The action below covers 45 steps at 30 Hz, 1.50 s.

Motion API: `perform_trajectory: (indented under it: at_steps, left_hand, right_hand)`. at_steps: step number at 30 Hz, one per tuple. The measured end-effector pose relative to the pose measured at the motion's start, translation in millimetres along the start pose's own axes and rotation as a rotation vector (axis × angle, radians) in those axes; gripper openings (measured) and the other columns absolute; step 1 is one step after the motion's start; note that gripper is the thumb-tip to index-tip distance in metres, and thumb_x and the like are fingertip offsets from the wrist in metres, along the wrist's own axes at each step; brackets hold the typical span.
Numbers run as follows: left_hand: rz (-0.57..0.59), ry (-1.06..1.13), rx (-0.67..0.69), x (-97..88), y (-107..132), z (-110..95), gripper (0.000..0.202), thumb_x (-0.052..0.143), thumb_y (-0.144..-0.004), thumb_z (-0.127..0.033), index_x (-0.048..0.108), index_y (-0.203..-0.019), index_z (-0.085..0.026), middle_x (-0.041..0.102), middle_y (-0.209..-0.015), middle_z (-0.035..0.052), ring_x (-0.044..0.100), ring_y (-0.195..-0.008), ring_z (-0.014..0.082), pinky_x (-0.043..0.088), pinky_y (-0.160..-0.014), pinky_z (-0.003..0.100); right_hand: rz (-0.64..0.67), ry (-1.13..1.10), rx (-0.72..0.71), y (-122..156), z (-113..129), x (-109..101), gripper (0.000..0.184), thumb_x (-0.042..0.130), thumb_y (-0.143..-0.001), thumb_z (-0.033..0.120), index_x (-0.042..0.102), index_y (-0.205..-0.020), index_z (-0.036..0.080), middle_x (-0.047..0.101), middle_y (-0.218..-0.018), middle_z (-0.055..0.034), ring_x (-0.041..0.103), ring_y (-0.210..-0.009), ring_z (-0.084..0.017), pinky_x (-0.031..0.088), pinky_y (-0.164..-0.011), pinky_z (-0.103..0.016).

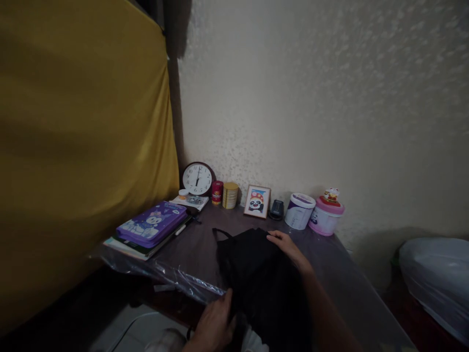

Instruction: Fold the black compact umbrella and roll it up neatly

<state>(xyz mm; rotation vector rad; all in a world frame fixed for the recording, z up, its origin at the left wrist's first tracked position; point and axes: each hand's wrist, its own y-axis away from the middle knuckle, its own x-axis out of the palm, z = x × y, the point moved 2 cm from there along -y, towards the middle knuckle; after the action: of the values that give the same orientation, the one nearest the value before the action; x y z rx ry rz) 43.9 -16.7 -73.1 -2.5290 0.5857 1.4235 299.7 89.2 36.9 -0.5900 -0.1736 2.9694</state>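
A black fabric bag (264, 283), perhaps a backpack, lies across the front of the table. From its far left corner a thin strap (222, 232) loops out. My right hand (287, 247) is closed on the bag's far edge, fingers pointing left. Low in the view, my left hand (216, 320) pinches the bag's near left side, close to the table edge. The fingertips of this hand are partly hidden against the dark cloth.
Left on the plastic-covered table (351, 283) are a purple case (154, 225) on books and a clock (198, 178). Along the wall stand a red can (217, 192), yellow tin (230, 195), panda picture frame (257, 201), white tub (299, 212) and pink tub (325, 219). A yellow curtain (84, 122) hangs left.
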Motion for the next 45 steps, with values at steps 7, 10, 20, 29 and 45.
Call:
perform_trajectory:
  at_steps: [7, 10, 20, 29, 45]
  left_hand:
    - [-0.119, -0.152, 0.083, 19.2, 1.0, 6.3, 0.054, 0.036, -0.083, -0.024, 0.022, -0.133, -0.007, 0.055, -0.116, 0.0184, 0.055, -0.101, 0.0238, 0.041, -0.086, 0.035]
    - [-0.219, -0.082, 0.116, 15.7, 2.5, 4.0, 0.056, 0.035, -0.085, -0.029, 0.017, -0.134, -0.01, 0.044, -0.129, 0.0185, 0.048, -0.112, 0.0234, 0.04, -0.09, 0.033]
    - [-0.043, -0.062, 0.11, -24.7, 6.1, -30.9, 0.084, 0.048, -0.075, -0.022, -0.008, -0.137, -0.03, 0.046, -0.124, 0.0113, 0.059, -0.092, 0.0218, 0.045, -0.075, 0.028]
    - [0.092, 0.04, 0.062, -20.9, -15.9, -27.2, 0.092, 0.048, -0.07, -0.008, -0.016, -0.136, -0.022, 0.066, -0.093, 0.0068, 0.061, -0.081, 0.0196, 0.038, -0.064, 0.024]
    - [-0.022, -0.099, 0.147, -59.5, -17.9, -26.4, 0.088, 0.046, -0.071, -0.01, -0.008, -0.137, -0.029, 0.067, -0.091, 0.0013, 0.062, -0.077, 0.0183, 0.036, -0.059, 0.021]
  right_hand:
    - [-0.063, 0.234, -0.036, -5.9, -3.0, 4.7, 0.027, 0.055, -0.065, 0.042, 0.058, -0.061, 0.016, 0.055, -0.06, 0.0015, 0.051, -0.06, -0.013, 0.037, -0.056, -0.023]
    - [-0.101, 0.303, -0.057, -9.1, -8.2, 5.0, 0.026, 0.053, -0.066, 0.042, 0.057, -0.06, 0.017, 0.056, -0.06, 0.0014, 0.052, -0.061, -0.013, 0.037, -0.057, -0.023]
    - [-0.162, 0.418, -0.063, -15.5, -28.5, 8.8, 0.02, 0.052, -0.067, 0.037, 0.057, -0.061, 0.019, 0.06, -0.062, 0.0003, 0.054, -0.061, -0.014, 0.038, -0.057, -0.023]
    - [-0.216, 0.538, -0.112, -4.0, -13.3, 9.6, 0.014, 0.05, -0.074, 0.03, 0.06, -0.077, 0.02, 0.064, -0.082, -0.0044, 0.058, -0.079, -0.019, 0.042, -0.071, -0.031]
    - [0.055, 0.837, -0.613, 38.9, 65.6, 26.5, 0.02, 0.048, -0.081, 0.025, 0.064, -0.092, 0.023, 0.065, -0.101, -0.005, 0.054, -0.104, -0.02, 0.034, -0.094, -0.037]
